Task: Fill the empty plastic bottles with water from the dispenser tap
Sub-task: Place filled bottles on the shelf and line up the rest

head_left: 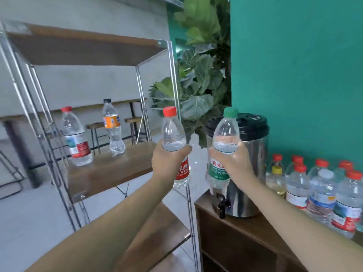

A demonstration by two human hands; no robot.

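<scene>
My left hand (169,160) grips a capped, water-filled bottle with a red cap and red label (174,134), held upright in the air just right of the shelf unit. My right hand (232,161) grips a water-filled bottle with a green cap and green label (225,132), held up in front of the steel water dispenser (253,173). The dispenser has a black lid and a black tap (222,205) low on its front. Both bottles stand above the tap, not under it.
A metal-framed wooden shelf unit (110,169) on the left carries a red-capped bottle (75,136) and an orange-labelled bottle (113,126). Several capped bottles (322,191) crowd the wooden cabinet top (255,224) to the dispenser's right. A leafy plant (198,75) and green wall stand behind.
</scene>
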